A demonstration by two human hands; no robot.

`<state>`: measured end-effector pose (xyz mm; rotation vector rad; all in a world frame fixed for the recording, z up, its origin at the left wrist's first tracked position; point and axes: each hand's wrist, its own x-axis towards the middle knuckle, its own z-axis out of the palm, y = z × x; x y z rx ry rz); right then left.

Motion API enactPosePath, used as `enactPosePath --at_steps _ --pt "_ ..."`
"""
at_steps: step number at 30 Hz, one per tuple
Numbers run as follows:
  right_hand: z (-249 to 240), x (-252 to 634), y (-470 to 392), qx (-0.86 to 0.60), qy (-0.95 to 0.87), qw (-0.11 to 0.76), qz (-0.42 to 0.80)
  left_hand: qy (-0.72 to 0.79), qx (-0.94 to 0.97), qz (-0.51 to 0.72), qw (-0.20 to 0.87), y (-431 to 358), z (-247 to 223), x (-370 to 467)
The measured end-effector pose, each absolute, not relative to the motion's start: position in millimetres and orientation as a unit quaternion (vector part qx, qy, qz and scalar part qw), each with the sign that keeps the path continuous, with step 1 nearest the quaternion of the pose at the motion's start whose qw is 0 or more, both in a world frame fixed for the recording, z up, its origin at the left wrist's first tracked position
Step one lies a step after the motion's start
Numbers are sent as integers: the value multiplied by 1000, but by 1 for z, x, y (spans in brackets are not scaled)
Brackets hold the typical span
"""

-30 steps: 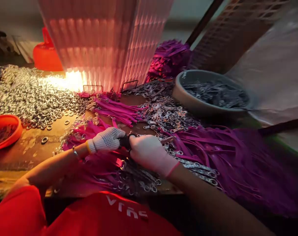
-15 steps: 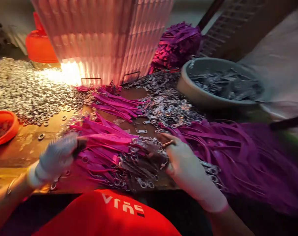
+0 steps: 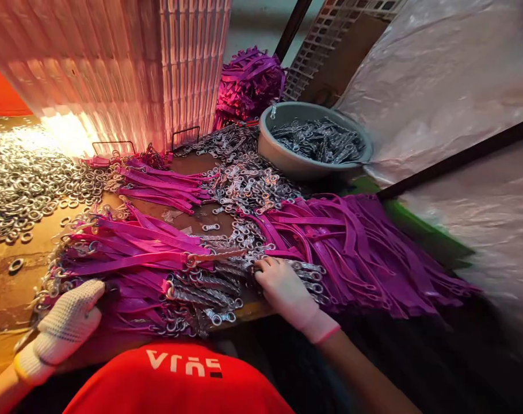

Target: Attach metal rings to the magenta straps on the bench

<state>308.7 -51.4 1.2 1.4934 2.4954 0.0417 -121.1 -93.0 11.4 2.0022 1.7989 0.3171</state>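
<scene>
My left hand [image 3: 73, 316], in a white knit glove, rests at the near left edge of a pile of pink straps with metal rings [image 3: 127, 264]. Its fingers are curled, and whatever they hold is hidden. My right hand [image 3: 287, 290], in a thin white glove, has its fingers drawn together among small metal links right of the strap pile; its fingertips are partly hidden. Dark braided pieces with metal ends [image 3: 207, 287] lie between my hands. Beyond my right hand spreads a heap of purple straps [image 3: 356, 247].
Loose metal links [image 3: 252, 184] are heaped mid-table, with a grey basin [image 3: 282, 158] of metal pieces behind. Metal rings [image 3: 19, 184] cover the far left. A translucent ribbed panel [image 3: 114, 69] stands at the back beside a purple strap bundle [image 3: 252, 86]. Plastic sheeting [image 3: 451, 103] hangs right.
The view has swung right, so the table things sit further left. My left hand has drawn back toward the near edge of the strap pile. My right hand has shifted right, nearer the purple straps.
</scene>
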Motion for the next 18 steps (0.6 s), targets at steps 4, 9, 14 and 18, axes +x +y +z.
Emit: enactPosePath --at_steps 4,9,14,18 --pt "5 327 -43 512 854 88 35 632 559 203 497 -88 57 -79" --pt "29 340 -17 557 809 -189 1 515 386 253 723 -72 75 -33" --pt "58 264 -24 464 836 -256 -142 472 376 266 752 -62 72 -10" --pt "61 204 -36 363 896 -247 -60 468 366 259 762 -59 67 -5"
